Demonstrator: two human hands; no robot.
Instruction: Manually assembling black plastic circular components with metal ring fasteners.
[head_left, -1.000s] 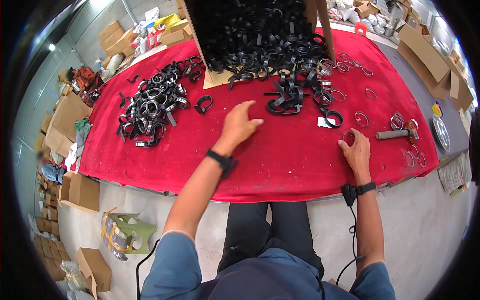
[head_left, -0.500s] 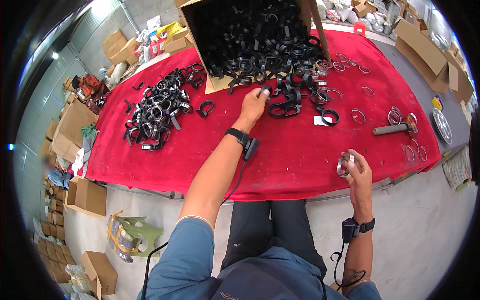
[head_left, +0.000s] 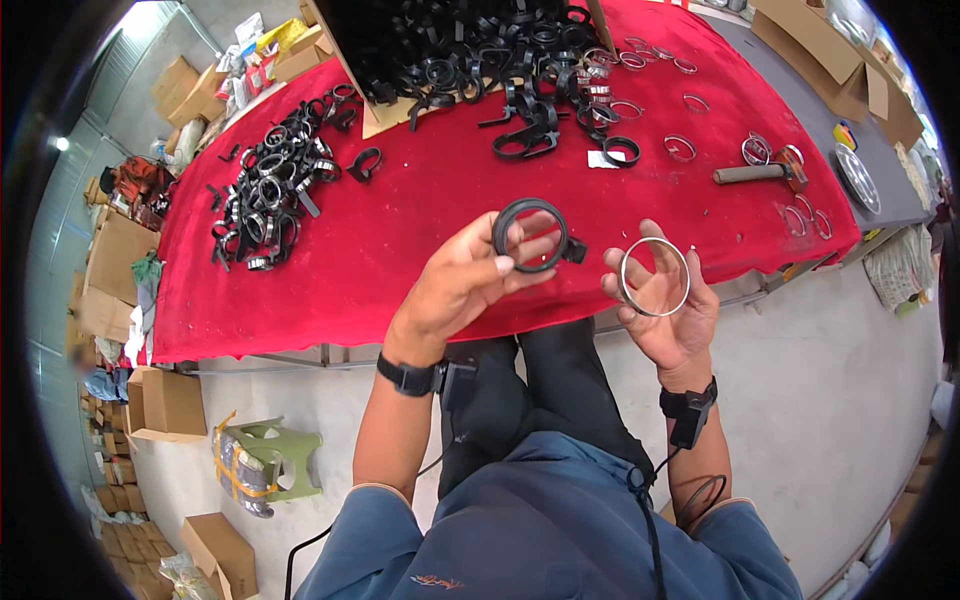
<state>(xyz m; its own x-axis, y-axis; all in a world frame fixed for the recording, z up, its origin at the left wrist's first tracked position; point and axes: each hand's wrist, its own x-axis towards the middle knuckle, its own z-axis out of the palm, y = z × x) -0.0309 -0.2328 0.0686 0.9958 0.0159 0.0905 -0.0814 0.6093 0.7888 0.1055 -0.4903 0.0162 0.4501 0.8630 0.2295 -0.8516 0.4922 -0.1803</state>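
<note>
Grips a black ring [head_left: 499,237] in the left hand [head_left: 450,285], at the middle of the frame, with the thumb at its lower left edge and a small black tab at its lower right. Holds a thin metal ring [head_left: 656,314] lightly between the thumb and curled fingers of the right hand [head_left: 675,325], just right of the middle, with the palm toward the camera. Holds the two rings apart, side by side, near the lower edge of a red cloth [head_left: 400,230].

Wears a blue shirt [head_left: 530,520] with a line of small orange script [head_left: 437,580] on the chest, at the bottom of the frame. Shows a white slip [head_left: 600,160] at upper right of the middle, partly covered by a loose black ring and too small for making out any print.

Includes a pile of black rings [head_left: 265,195] at upper left, more of the same in a cardboard box [head_left: 385,117] at the top, and a hammer [head_left: 750,174] among loose metal rings [head_left: 680,149] at the right. Includes colourful bags [head_left: 262,75] at upper left, too far off for reading, and a green stool [head_left: 295,455] at lower left.
</note>
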